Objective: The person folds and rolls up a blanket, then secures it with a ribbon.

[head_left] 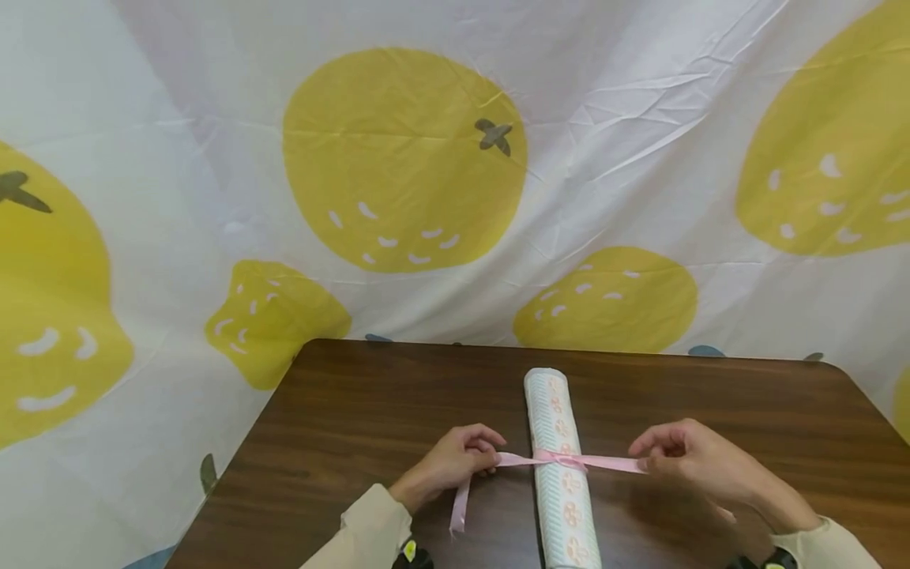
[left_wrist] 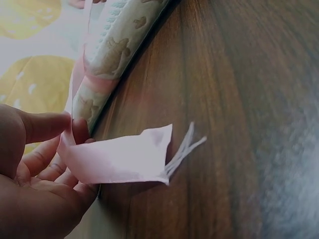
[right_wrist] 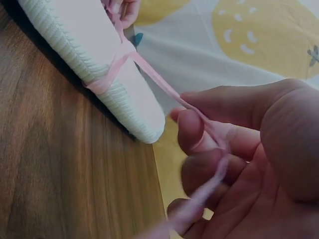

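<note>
A rolled-up cloth (head_left: 569, 506), pale with a green zigzag band and orange paw-like prints, lies lengthwise on the table. Round its middle goes a pink ribbon (head_left: 558, 458), crossed over itself on top. My left hand (head_left: 455, 458) pinches one end between thumb and fingers, and a short frayed tail (left_wrist: 124, 159) hangs past them. On the other side my right hand (head_left: 704, 466) pinches the opposite end. Both ribbon lengths stretch out sideways from the crossing. In the right wrist view, the ribbon's blurred tail (right_wrist: 194, 201) runs down across the right fingers (right_wrist: 192, 132).
The dark wooden table (head_left: 398, 395) has rounded back corners. Right behind it hangs a white curtain (head_left: 213, 197) printed with big yellow fruits. A dark band shows on each wrist, below light sleeves (head_left: 377, 521).
</note>
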Demonstrator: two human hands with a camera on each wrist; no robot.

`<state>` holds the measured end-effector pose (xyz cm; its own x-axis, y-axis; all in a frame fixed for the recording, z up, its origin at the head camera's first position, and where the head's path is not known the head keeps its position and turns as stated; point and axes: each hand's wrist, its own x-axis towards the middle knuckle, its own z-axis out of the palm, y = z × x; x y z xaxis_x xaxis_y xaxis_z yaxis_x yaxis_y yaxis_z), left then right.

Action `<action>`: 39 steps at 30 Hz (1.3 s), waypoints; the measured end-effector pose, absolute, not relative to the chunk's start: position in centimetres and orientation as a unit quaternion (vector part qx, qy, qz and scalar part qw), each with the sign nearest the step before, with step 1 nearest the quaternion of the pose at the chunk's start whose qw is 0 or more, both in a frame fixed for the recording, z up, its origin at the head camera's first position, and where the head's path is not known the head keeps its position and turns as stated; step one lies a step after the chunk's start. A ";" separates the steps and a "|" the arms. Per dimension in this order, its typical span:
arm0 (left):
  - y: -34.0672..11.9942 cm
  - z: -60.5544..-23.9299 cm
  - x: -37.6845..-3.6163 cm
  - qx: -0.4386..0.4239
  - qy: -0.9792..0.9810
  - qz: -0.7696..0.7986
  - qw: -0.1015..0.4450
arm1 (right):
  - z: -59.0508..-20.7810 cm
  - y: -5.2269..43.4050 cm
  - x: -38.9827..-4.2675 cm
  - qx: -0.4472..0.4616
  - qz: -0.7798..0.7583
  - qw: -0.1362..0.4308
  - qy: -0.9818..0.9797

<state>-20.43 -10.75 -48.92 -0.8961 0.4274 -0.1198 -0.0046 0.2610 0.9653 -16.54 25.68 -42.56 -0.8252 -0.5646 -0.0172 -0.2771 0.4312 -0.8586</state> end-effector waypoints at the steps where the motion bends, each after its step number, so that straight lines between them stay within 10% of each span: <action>1: -10.8 -48.9 -20.5 0.136 0.772 0.593 0.182 | -42.5 25.8 -16.5 -0.244 -0.475 0.171 0.828; 8: -11.4 -48.2 -20.6 0.138 0.772 0.596 0.175 | -42.5 26.2 -16.1 -0.214 -0.518 0.255 0.788; 39: -12.9 -47.2 -20.8 0.152 0.771 0.597 0.160 | -45.3 26.6 -16.4 -0.196 -0.498 0.133 0.834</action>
<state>-20.84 -12.87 -47.16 -0.9027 0.4254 -0.0644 0.0441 0.2404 0.9697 -16.43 26.56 -45.28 -0.8876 -0.4597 -0.0275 -0.1940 0.4274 -0.8830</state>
